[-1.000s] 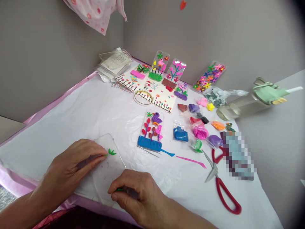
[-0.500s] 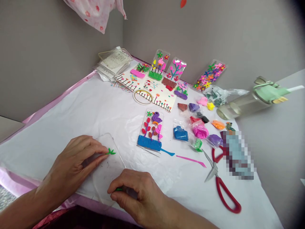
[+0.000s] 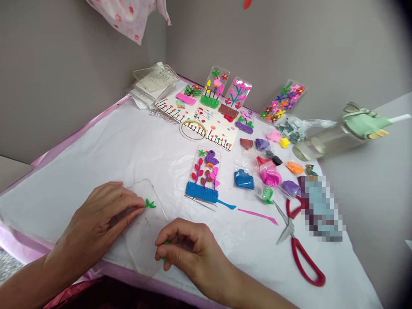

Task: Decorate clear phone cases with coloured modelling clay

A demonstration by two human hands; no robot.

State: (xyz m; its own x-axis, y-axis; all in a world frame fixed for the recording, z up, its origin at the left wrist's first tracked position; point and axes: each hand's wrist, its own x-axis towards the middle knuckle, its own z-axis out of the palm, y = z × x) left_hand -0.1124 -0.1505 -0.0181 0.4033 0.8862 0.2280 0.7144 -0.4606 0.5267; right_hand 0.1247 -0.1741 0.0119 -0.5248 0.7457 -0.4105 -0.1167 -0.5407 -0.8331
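Observation:
A clear plastic phone case (image 3: 146, 234) lies flat on the white cloth at the near edge. My left hand (image 3: 99, 219) rests on its left side, thumb and forefinger pinched together right beside small green clay leaves (image 3: 149, 204) stuck on the case. My right hand (image 3: 188, 251) hovers over the case's lower right corner, fingers curled around a small bit of green clay (image 3: 165, 250) that shows between them.
A decorated case with blue grass (image 3: 203, 176) lies further in, clay lumps in bags (image 3: 268, 174) to its right, a pink tool (image 3: 257, 216), red scissors (image 3: 299, 249), a bottle on its side (image 3: 341, 133) and more decorated cases (image 3: 225, 96) along the wall.
My right hand has lifted and shifted slightly right and up from the case's near edge, still curled on the green clay. The left hand stays pinched at the leaves.

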